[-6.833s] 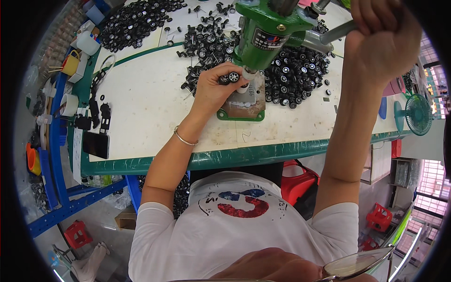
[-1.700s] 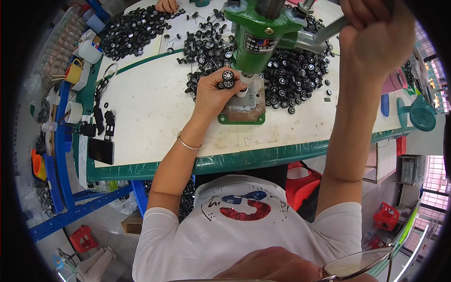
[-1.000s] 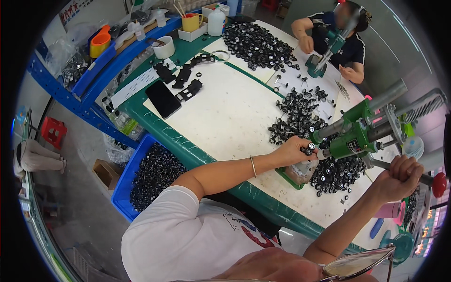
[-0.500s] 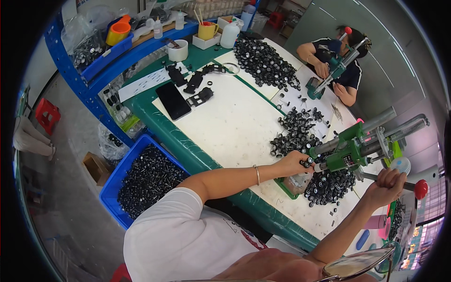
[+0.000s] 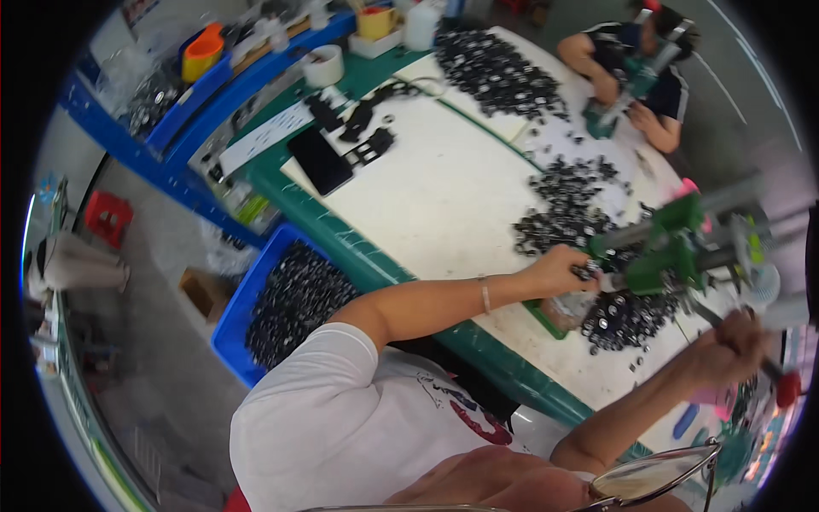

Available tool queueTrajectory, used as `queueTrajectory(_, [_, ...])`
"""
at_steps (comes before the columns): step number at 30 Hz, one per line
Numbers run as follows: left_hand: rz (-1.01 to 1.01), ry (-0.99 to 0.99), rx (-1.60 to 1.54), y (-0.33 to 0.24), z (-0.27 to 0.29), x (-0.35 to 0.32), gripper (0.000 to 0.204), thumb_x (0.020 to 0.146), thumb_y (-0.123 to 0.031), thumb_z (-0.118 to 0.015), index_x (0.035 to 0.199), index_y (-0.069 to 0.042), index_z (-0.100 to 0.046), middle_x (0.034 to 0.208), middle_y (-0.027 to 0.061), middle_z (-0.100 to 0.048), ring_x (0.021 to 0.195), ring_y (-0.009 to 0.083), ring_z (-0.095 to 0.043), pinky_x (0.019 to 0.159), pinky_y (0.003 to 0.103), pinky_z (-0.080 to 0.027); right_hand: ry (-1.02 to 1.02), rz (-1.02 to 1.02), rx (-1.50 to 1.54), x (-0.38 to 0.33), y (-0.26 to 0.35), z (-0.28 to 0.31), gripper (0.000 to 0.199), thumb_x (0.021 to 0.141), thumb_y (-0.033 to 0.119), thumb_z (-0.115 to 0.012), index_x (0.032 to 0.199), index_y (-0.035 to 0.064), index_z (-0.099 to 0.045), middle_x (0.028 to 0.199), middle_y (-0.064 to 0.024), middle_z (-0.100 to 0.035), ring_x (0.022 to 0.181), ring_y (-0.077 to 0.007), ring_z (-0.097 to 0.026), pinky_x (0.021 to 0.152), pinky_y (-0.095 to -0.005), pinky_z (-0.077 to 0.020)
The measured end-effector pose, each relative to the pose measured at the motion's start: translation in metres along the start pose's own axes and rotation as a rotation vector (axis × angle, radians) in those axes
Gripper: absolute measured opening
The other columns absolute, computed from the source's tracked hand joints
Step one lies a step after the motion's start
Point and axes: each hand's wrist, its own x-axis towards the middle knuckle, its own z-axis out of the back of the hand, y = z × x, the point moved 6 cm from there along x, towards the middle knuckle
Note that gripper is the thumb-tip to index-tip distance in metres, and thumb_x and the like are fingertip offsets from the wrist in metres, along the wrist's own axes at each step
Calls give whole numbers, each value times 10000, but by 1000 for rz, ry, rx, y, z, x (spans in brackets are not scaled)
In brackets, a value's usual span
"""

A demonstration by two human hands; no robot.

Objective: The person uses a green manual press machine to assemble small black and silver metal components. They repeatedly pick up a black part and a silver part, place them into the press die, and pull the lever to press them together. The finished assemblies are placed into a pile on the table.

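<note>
My left hand is at the working end of a green hand press. Its fingers are closed on a small black round part, mostly covered by the fingertips. Beside the press's long bar, my right hand wraps round the lever, whose red knob sticks out past the fist; motion blurs this hand a little. Under the left hand stands the green press base. Piles of small black parts with shiny metal bits lie on the near side of the press and beyond it.
A blue bin full of similar parts stands left of the green-edged table. On the table lie a black phone and black strap-like pieces. Across from me a person works at another press. Blue shelving borders the left.
My view has shifted, moving the scene mostly rightward in the picture. My right hand and the lever's red knob have swung down toward me relative to the press. The left hand stays at the press.
</note>
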Motion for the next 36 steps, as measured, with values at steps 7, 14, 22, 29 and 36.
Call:
queueTrajectory(7, [-8,-8,-189,3,1,2,204,770,-153,-781,933,-45,-725,764,-13,-687,684,31,-548,649,223,-463,201,-142,179,23,-19,-5,324,934,79,-523,656,115,-361,516,40,-236,403,-46,-148,371,-241,-129])
queueTrajectory(14, [22,0,-196,6,4,3,224,760,-179,-798,891,-20,-711,737,5,-669,662,16,-528,616,222,-452,178,-345,78,37,-33,-22,324,921,160,-588,663,133,-393,521,59,-247,408,-30,-163,364,-225,-126])
queueTrajectory(22, [220,-161,-1022,16,26,-9,241,841,-167,-708,990,-8,-605,829,48,-641,801,113,-623,596,219,-485,241,-677,32,92,-124,5,215,904,236,-630,770,93,-542,646,17,-509,482,-82,-463,447,-221,-369])
queueTrajectory(29, [223,-190,-955,12,114,-74,172,878,-184,-666,882,-38,-576,609,-25,-433,502,69,-424,413,216,-294,328,-712,116,98,-151,18,211,948,236,-576,864,51,-520,751,-30,-553,613,-116,-572,581,-245,-502])
queueTrajectory(36, [243,-52,-760,-4,190,-202,182,828,-129,-696,916,0,-602,520,-17,-425,434,72,-408,398,237,-309,268,-717,77,95,-147,18,216,943,232,-582,892,30,-521,763,-50,-551,621,-142,-591,597,-269,-543])
